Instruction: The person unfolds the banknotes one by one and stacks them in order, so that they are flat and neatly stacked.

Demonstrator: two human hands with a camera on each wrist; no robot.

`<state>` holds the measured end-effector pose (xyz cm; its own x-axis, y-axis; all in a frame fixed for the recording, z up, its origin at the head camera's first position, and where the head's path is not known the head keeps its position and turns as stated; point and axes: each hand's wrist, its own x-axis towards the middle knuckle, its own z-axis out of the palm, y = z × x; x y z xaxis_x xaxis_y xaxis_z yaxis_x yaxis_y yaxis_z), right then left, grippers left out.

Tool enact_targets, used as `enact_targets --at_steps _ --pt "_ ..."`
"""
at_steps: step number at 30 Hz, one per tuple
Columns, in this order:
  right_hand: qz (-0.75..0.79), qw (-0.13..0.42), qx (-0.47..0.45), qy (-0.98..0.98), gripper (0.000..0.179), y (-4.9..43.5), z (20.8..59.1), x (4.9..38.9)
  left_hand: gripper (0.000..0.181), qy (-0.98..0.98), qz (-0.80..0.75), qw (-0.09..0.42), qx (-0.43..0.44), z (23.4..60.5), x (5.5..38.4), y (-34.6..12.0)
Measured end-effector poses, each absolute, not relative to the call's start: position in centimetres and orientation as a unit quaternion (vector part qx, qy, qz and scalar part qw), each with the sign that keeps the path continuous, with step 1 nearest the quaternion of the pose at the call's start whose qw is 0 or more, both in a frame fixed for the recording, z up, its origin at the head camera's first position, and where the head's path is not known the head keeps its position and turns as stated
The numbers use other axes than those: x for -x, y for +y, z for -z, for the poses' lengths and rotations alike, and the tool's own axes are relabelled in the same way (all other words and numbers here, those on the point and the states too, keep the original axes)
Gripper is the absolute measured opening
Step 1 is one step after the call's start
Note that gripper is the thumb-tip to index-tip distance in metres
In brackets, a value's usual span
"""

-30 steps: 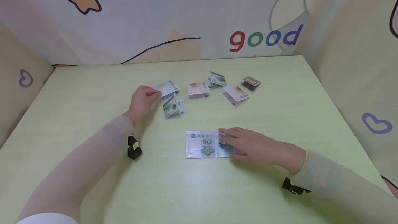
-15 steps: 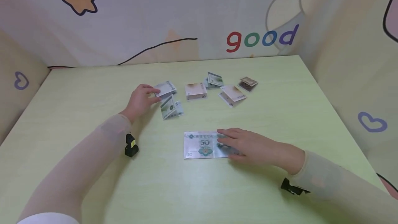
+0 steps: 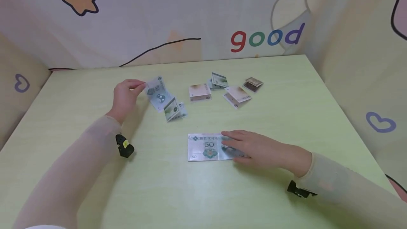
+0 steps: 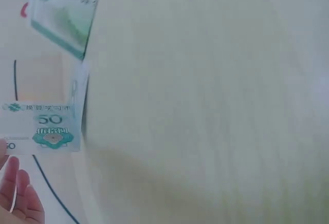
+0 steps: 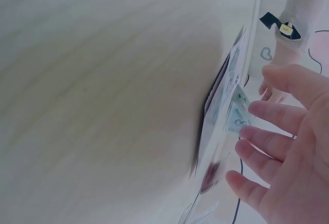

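My left hand [image 3: 124, 96] pinches a corner of a green 50 play banknote [image 3: 159, 94] at the back left. That note is unfolded and raised at the pinched end; its printed 50 faces the left wrist view, where the fingers [image 4: 20, 188] show below it. Just in front of it stands a half-folded green banknote [image 3: 173, 110]. My right hand [image 3: 259, 149], its fingers extended, lies over the right part of a flattened 50 banknote [image 3: 203, 147] at the table's middle. In the right wrist view the fingers [image 5: 267, 142] are straight and apart, beside the note's edge.
Farther back lie folded notes: a brownish one [image 3: 200, 92], a green one [image 3: 219, 80], another brownish one [image 3: 237, 95] and a small brown one [image 3: 253, 84]. The light green table [image 3: 152, 193] meets printed cloth walls [image 3: 143, 17] behind and at both sides.
The left hand has moved left and slightly back, drawing the corner of the folded note so that it opens out. The right hand has stayed in place over the flat note.
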<state>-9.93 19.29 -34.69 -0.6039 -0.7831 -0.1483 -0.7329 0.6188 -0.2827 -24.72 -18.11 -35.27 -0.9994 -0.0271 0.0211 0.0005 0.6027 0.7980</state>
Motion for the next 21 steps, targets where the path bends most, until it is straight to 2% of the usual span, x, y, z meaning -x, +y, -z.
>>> enact_targets --at_steps 11,21 --pt "0.103 0.121 0.423 0.892 0.054 19.5 34.5 10.0 0.049 -0.839 0.525 0.051 -0.131 32.9 23.3 -21.5" --pt "0.124 0.121 0.356 0.918 0.056 19.3 33.7 10.3 0.042 -0.691 0.703 0.047 -0.162 31.0 20.1 -21.2"
